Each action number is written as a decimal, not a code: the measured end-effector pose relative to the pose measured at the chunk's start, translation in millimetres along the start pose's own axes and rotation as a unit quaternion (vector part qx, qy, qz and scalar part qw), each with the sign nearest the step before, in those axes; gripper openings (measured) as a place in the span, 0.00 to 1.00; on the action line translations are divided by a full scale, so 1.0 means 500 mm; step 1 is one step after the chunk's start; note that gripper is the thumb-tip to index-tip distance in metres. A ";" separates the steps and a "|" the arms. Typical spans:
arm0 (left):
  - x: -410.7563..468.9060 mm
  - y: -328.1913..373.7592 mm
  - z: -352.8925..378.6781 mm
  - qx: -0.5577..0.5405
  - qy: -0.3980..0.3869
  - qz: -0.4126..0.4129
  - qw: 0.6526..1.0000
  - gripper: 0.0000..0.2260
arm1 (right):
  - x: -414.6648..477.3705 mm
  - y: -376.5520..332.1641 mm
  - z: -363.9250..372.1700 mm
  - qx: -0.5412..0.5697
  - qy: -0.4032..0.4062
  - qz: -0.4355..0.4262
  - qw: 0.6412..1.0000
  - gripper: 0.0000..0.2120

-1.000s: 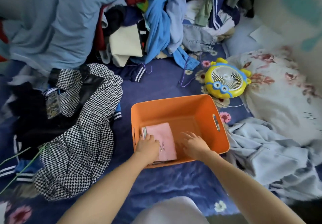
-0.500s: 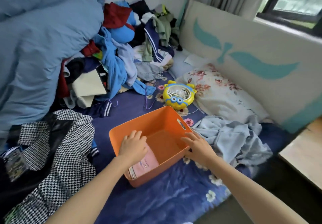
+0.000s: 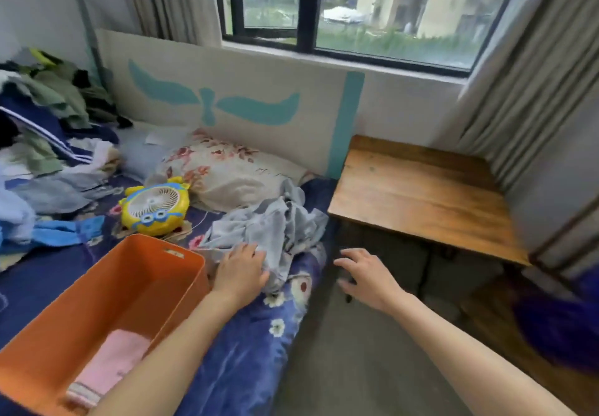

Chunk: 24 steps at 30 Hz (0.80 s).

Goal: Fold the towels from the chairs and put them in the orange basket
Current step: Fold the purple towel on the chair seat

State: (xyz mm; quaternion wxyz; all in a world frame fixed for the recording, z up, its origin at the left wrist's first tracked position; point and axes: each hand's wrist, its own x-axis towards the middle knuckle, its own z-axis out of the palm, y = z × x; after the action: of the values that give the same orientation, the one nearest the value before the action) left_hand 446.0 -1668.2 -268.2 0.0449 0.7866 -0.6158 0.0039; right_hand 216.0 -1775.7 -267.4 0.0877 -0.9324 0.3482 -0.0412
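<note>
The orange basket (image 3: 136, 273) sits on the blue flowered bed at the lower left. A folded pink towel (image 3: 110, 367) lies flat on its floor at the near end. My left hand (image 3: 241, 273) hovers just right of the basket's far corner, fingers spread, over the edge of a crumpled pale blue cloth (image 3: 275, 227); I cannot tell if it touches the cloth. My right hand (image 3: 366, 274) is off the bed, over the floor beside the wooden table, fingers apart and holding nothing. No chair shows clearly.
A wooden table (image 3: 421, 195) stands right of the bed under the window. A yellow toy fan (image 3: 155, 206) and a flowered pillow (image 3: 227, 172) lie beyond the basket. A heap of clothes (image 3: 42, 143) fills the far left. Grey floor (image 3: 356, 367) lies between bed and table.
Both hands have left the basket and moved right; the towel stays inside. My view has swung up and right, bringing the window and table into sight.
</note>
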 end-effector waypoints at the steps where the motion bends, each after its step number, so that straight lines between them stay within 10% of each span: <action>1: 0.010 0.049 0.001 0.007 -0.002 0.029 1.000 0.15 | -0.046 0.042 -0.004 0.013 0.012 0.025 1.000 0.18; 13: -0.008 0.572 0.084 -0.077 -0.043 0.216 0.972 0.18 | -0.581 0.347 -0.041 0.010 0.029 0.303 0.953 0.19; 24: 0.112 0.774 0.118 -0.092 -0.089 0.329 0.936 0.16 | -0.699 0.440 -0.062 0.035 0.040 0.457 0.888 0.24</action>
State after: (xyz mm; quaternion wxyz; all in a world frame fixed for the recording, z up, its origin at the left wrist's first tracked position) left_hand 81.8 -1818.9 -298.1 0.0583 0.5298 -0.8392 -0.1078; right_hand -193.2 -1713.4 -284.8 0.1155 -0.6639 0.7375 -0.0456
